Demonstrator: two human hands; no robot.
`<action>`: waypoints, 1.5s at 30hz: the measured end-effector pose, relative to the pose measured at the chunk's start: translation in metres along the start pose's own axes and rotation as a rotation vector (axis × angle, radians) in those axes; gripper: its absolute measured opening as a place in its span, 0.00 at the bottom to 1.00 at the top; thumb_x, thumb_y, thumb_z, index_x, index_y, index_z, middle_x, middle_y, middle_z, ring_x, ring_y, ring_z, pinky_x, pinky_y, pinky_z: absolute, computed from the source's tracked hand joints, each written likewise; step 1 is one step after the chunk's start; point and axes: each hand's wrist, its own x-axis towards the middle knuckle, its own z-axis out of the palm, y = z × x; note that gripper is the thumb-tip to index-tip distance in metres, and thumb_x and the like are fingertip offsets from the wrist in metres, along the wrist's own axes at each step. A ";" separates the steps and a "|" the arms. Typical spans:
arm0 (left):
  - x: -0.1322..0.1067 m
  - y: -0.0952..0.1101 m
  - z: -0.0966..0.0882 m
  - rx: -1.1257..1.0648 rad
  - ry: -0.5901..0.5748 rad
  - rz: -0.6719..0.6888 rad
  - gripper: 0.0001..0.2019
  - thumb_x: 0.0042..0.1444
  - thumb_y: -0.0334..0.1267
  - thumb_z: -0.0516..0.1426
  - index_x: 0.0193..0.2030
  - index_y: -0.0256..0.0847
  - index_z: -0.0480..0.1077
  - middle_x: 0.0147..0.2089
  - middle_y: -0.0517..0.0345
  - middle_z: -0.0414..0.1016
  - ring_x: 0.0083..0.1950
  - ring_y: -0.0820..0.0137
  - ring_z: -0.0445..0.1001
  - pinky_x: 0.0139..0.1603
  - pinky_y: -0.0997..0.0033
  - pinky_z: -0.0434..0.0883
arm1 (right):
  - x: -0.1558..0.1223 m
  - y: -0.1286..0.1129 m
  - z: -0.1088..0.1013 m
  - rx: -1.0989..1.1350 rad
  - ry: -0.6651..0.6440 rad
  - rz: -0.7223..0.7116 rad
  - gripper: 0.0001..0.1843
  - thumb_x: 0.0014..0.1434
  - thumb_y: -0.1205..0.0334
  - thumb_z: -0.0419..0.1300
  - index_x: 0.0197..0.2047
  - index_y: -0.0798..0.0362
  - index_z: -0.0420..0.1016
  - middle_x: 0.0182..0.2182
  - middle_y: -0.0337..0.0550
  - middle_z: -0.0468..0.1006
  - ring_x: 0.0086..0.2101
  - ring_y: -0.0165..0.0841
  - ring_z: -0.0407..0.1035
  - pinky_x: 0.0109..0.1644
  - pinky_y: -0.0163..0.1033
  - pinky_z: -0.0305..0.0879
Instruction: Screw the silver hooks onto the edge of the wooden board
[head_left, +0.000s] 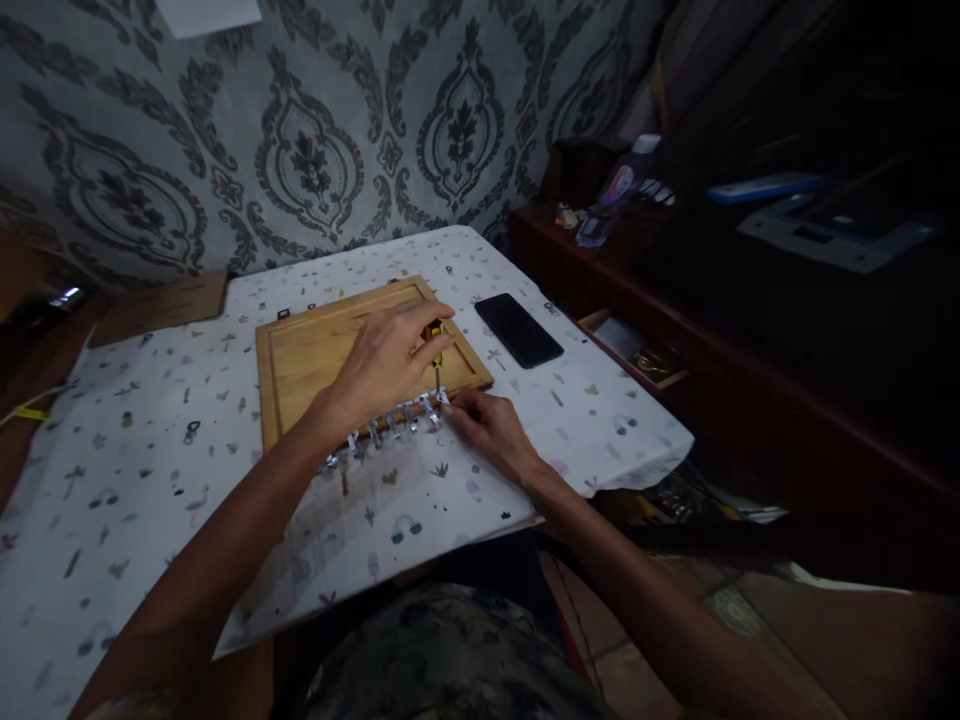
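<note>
My left hand [397,350] is closed around the handle of a small yellow-and-black screwdriver [437,345], held upright over the near right corner of a framed wooden panel [322,345]. The screwdriver's tip reaches down to a shiny metal clip [442,397] at the panel's near edge. Beside that tip, my right hand [487,425] pinches at the same clip with thumb and fingers. Several similar metal clips [391,424] stand in a row along this edge, to the left. My left forearm hides part of the panel's near left side.
A black phone [519,330] lies right of the panel on the patterned white tablecloth [600,440]. Brown cardboard [161,308] rests at the back left. On the right stand a dark red cabinet with an open drawer [637,350] and a purple bottle [619,190].
</note>
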 end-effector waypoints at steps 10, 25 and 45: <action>0.005 0.000 0.003 0.040 -0.006 0.003 0.10 0.62 0.32 0.60 0.49 0.38 0.79 0.46 0.54 0.84 0.44 0.64 0.80 0.51 0.64 0.74 | -0.001 -0.001 -0.001 0.042 -0.012 -0.013 0.15 0.65 0.51 0.56 0.28 0.49 0.67 0.20 0.37 0.71 0.24 0.31 0.62 0.31 0.37 0.56; 0.009 -0.002 -0.002 0.032 -0.094 0.074 0.13 0.65 0.32 0.59 0.54 0.39 0.77 0.52 0.52 0.83 0.51 0.63 0.80 0.56 0.62 0.74 | -0.001 0.000 0.000 0.032 -0.005 -0.014 0.16 0.65 0.52 0.56 0.28 0.50 0.67 0.20 0.37 0.72 0.23 0.30 0.63 0.30 0.36 0.56; -0.001 -0.005 0.012 -0.192 0.065 -0.100 0.08 0.58 0.33 0.63 0.44 0.39 0.74 0.33 0.62 0.78 0.33 0.70 0.75 0.36 0.71 0.70 | -0.001 0.000 0.000 0.057 0.000 -0.018 0.15 0.64 0.52 0.57 0.28 0.50 0.68 0.21 0.37 0.72 0.24 0.31 0.63 0.31 0.36 0.57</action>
